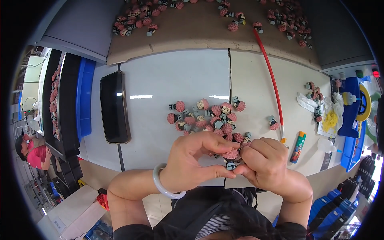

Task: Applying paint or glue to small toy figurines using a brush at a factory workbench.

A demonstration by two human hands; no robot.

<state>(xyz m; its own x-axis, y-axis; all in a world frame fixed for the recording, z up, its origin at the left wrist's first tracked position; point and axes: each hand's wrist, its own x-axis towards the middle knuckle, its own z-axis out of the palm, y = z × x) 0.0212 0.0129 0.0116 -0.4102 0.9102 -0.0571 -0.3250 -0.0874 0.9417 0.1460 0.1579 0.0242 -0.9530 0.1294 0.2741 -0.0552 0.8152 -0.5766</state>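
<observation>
Between my two hands, near the table's front edge, is a small figurine [230,154] with a bumpy pink top and a grey-blue base. The thumb and forefinger of my left hand [188,160] grip it at top and bottom. My right hand [265,163] is curled up, its thumb and bent forefinger pressed against the figurine's right side. Whatever lies inside the right fingers is hidden. Just beyond the hands lies a loose pile of similar pink-topped figurines [216,116]. One single figurine [273,123] lies to the right of the pile.
A black phone [115,107] lies at the left, beside a blue bin [85,100]. On the right are a long red paintbrush [270,72], a lighter [298,147], a small white bottle [326,145] and a tape roll [365,103]. More figurines [138,18] cover the brown back shelf.
</observation>
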